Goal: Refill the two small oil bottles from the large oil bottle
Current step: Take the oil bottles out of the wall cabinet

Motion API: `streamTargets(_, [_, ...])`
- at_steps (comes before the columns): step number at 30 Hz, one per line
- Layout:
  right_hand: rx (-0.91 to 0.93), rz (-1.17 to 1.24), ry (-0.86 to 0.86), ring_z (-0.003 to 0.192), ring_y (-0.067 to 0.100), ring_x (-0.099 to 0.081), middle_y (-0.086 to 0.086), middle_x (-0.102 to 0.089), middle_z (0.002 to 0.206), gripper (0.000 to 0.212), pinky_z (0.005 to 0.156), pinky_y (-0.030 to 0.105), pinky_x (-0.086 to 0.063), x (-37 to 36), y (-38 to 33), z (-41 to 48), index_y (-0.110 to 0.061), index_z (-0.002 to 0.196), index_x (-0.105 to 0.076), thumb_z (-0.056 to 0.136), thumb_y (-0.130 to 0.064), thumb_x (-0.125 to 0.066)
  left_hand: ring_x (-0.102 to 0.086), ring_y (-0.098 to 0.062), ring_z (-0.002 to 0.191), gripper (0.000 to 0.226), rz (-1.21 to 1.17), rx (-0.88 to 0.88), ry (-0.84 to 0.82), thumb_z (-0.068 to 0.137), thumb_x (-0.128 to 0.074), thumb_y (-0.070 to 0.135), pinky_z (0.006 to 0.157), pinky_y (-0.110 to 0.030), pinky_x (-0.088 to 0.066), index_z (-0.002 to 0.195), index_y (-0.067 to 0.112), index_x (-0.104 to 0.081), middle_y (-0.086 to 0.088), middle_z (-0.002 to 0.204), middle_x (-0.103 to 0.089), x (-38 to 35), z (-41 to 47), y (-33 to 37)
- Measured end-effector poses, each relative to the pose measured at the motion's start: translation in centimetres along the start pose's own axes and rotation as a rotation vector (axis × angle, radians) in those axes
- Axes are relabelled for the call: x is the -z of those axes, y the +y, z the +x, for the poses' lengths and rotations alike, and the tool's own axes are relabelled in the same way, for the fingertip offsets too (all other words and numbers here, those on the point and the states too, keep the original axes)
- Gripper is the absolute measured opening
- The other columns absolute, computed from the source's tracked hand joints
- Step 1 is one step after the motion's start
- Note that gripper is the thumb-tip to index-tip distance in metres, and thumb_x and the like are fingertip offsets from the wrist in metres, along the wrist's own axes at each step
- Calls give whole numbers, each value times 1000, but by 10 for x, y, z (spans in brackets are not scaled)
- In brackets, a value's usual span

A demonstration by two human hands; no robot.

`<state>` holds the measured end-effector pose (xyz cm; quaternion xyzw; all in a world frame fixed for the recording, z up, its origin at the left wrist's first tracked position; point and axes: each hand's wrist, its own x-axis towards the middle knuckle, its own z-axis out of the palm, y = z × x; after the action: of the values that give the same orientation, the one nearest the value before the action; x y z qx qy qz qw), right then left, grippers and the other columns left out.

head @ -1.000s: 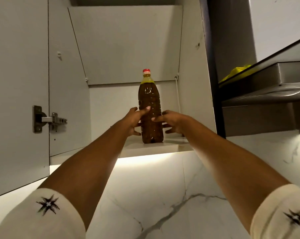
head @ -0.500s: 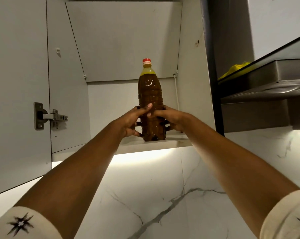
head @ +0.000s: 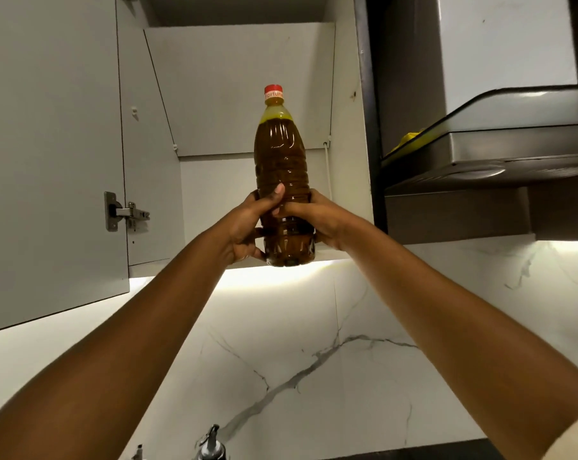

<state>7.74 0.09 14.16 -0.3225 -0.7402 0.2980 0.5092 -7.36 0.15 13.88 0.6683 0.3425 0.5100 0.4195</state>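
Bottom edge: two metal pour spouts (head: 211, 442) are being caught, likely the small oil bottles'; their bodies are out of frame. Farther up, the large oil bottle (head: 280, 151) is being held upright at the front lip of the cabinet shelf (head: 188, 266). Whether its base is clear of the shelf cannot be told. The left hand (head: 244, 227) and right hand (head: 321, 217) are being wrapped round its lower body, each grip clamped on it from opposite sides. It is nearly full, so it is being judged heavy. The thin ribbed plastic is likely squashy, perhaps oily-slick. The low ribbed waist is being judged the best hold, with a palm under the base. The red cap (head: 273, 93) is being seen on.
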Motion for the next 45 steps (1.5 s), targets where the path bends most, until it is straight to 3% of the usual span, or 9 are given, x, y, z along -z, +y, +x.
streamTargets(4, [14,47,-25,85,16,-69,5,-67,103,51,62,21,-52,-5,9,-46,-15,125,-49,80,-21,-71,-49,-33,121,74,-2,4,-3,72,-60,57,76,-56,-51,139,36,-38,1,130,-52,-19,-45,-16])
streamTargets(7, [-55,85,9,96,20,-66,4,-63,113,73,72,29,-54,-16,35,-79,-19,131,-39,71,-26,-79,-55,-22,112,67,0,53,-5,73,-60,55,79,-63,-50,136,41,-41,8,122,-58,-28,-76,-43])
streamTargets(15, [-194,81,-61,109,12,-55,-8,-52,123,72,93,35,-48,-57,137,-174,-31,132,-29,78,-26,-75,-42,-28,133,78,12,235,-45,74,-62,50,92,-66,-45,143,43,-26,4,146,-42,-49,-147,-160])
streamTargets(20, [-382,133,-143,106,10,-59,-6,-59,115,78,89,28,-50,-74,207,-209,-26,131,-29,74,-11,-78,-57,-26,120,69,-108,309,-26,72,-72,47,84,-64,-50,133,42,-39,3,137,-52,-56,-165,-254])
streamTargets(24, [-511,138,-171,114,15,-54,-4,-57,120,81,96,32,-45,-91,272,-223,-30,131,-30,70,-9,-80,-55,-25,121,60,-128,376,-34,75,-70,42,91,-67,-45,125,53,-40,5,135,-54,-58,-168,-325])
streamTargets(29, [-606,131,-193,109,2,-51,-10,-55,121,89,97,29,-41,-113,340,-229,-41,129,-26,68,-12,-82,-53,-11,120,67,-169,451,-41,80,-67,29,100,-47,-47,136,45,-33,5,134,-54,-54,-169,-395])
streamTargets(35, [-687,119,-187,116,9,-55,-8,-58,123,93,101,39,-45,-140,408,-244,-55,123,-31,58,-20,-88,-59,8,107,68,-150,508,-48,87,-65,13,79,-19,-54,138,42,-29,13,127,-57,-46,-172,-466])
streamTargets(40, [-746,100,-191,116,8,-53,-11,-57,122,92,96,27,-44,-159,438,-252,-60,118,-28,61,-17,-86,-48,-12,130,87,-125,567,-42,76,-79,30,103,-38,-47,146,37,-27,8,138,-53,-36,-185,-506])
streamTargets(45, [-723,58,-160,120,8,-52,-13,-57,125,95,103,37,-44,-171,455,-255,-76,110,-25,56,-29,-87,-44,-6,132,95,-85,570,-33,71,-81,40,105,-32,-44,148,33,-26,11,141,-49,-30,-183,-526])
